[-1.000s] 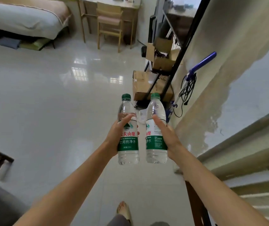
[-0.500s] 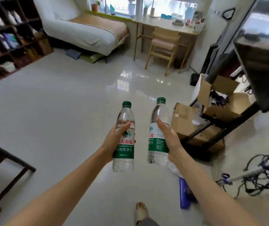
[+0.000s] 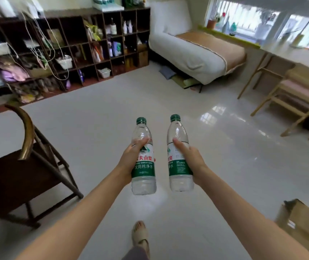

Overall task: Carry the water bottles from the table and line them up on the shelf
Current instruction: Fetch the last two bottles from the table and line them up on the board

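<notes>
I hold two clear water bottles with green caps and green-and-white labels upright in front of me, over the pale floor. My left hand (image 3: 131, 160) grips the left bottle (image 3: 144, 166) around its label, thumb across the front. My right hand (image 3: 189, 158) grips the right bottle (image 3: 178, 166) the same way. A dark cubby shelf (image 3: 71, 53) crammed with bags, baskets and bottles fills the far left wall, several steps ahead. The table is out of view.
A dark wooden chair (image 3: 18, 166) stands close on my left. A white bed (image 3: 196, 51) lies ahead to the right, with a light wooden chair (image 3: 290, 96) and desk beyond it. A cardboard box (image 3: 303, 226) sits at the lower right. My sandalled foot (image 3: 140, 235) is on the glossy floor.
My view has swung left: the black rack, boxes and wall have gone out of sight, and the cubby shelf and dark chair have come in. Both hands still hold their bottles.
</notes>
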{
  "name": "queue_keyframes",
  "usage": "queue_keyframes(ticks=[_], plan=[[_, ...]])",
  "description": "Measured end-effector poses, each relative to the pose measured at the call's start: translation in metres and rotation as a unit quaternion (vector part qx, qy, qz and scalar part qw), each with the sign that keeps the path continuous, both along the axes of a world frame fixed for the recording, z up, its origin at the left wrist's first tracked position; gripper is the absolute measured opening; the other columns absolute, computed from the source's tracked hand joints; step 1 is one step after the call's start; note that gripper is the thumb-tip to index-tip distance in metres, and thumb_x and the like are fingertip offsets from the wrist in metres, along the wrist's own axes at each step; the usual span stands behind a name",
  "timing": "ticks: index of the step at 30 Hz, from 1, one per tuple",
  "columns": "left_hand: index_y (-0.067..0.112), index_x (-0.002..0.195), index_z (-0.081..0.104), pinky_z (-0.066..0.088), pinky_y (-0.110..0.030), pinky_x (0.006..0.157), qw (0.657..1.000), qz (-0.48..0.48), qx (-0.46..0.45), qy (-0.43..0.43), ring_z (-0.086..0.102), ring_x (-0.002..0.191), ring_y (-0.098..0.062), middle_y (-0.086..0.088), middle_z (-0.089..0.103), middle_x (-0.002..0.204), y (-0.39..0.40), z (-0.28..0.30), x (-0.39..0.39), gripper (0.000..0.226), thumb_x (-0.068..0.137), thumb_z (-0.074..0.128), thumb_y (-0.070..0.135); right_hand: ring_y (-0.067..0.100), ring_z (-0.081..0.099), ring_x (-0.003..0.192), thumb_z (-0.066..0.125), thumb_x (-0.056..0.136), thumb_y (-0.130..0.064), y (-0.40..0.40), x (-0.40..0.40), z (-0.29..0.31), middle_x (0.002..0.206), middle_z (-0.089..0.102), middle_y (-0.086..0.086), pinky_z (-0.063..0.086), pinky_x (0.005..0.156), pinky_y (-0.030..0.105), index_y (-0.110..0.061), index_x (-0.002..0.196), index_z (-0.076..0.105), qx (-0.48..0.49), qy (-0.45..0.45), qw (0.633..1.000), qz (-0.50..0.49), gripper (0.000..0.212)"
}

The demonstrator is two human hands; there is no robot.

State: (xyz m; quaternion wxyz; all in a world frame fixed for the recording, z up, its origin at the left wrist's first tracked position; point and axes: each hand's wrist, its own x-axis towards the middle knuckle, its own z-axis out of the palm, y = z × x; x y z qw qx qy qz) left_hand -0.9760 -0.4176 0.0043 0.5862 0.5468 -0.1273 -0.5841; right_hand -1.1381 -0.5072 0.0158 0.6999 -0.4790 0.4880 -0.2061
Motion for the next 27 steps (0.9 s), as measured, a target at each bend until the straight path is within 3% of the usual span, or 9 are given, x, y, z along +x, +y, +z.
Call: queue_keyframes(ticks=[6,10,13,16,20,27], plan=[[0.017,0.103,0.053,0.057,-0.033,0.058,0.999,0.049,0.003,-0.005,0.064,0.061,-0.026,-0.015,0.064,0.081,-0.121,0.017,0.136,0.032,0.085,0.067,0.039,0.024,0.066,0.059,0.069,0.081,-0.047,-0.126,0.140,0.013,0.076,0.069,0.012,0.057,0.060,0.033,-0.007,0.101,0.060,0.021,-0.017,1.000,0.014,0.046],[0.014,0.107,0.054,0.057,-0.033,0.057,0.998,0.053,0.011,0.012,0.065,0.058,-0.026,-0.015,0.062,0.082,-0.200,0.022,0.199,0.041,0.081,0.070,0.042,0.027,0.066,0.063,0.070,0.077,-0.051,-0.208,0.207,0.013,0.080,0.069,0.014,0.058,0.069,0.039,-0.006,0.102,0.060,0.046,-0.024,0.998,0.026,0.052],[0.017,0.101,0.055,0.056,-0.033,0.058,0.999,0.053,0.005,-0.004,0.065,0.060,-0.026,-0.014,0.062,0.082,-0.269,0.021,0.247,0.033,0.082,0.069,0.041,0.028,0.067,0.068,0.072,0.075,-0.053,-0.281,0.261,0.009,0.085,0.070,0.016,0.058,0.073,0.041,-0.005,0.105,0.060,0.038,-0.029,0.999,0.023,0.057],[0.017,0.100,0.054,0.056,-0.033,0.058,0.998,0.065,-0.003,-0.011,0.064,0.061,-0.026,-0.013,0.061,0.079,-0.337,0.018,0.295,0.030,0.084,0.068,0.039,0.029,0.067,0.071,0.072,0.074,-0.054,-0.356,0.317,0.003,0.089,0.070,0.016,0.058,0.073,0.041,-0.006,0.109,0.060,0.036,-0.037,0.998,0.039,0.060],[0.010,0.114,0.052,0.056,-0.030,0.053,0.994,0.111,0.013,0.008,0.063,0.057,-0.024,-0.012,0.061,0.076,-0.419,0.023,0.366,0.046,0.083,0.068,0.039,0.029,0.068,0.071,0.073,0.073,-0.053,-0.448,0.394,0.007,0.088,0.070,0.016,0.059,0.074,0.042,-0.006,0.108,0.060,0.042,-0.031,0.996,0.074,0.060],[0.011,0.108,0.056,0.057,-0.030,0.055,0.979,0.201,0.008,0.006,0.063,0.062,-0.026,-0.012,0.064,0.073,-0.524,0.043,0.511,0.039,0.083,0.068,0.038,0.026,0.066,0.063,0.068,0.082,-0.048,-0.583,0.551,0.043,0.076,0.068,0.012,0.057,0.064,0.035,-0.003,0.104,0.062,-0.002,-0.029,0.986,0.164,0.050]])
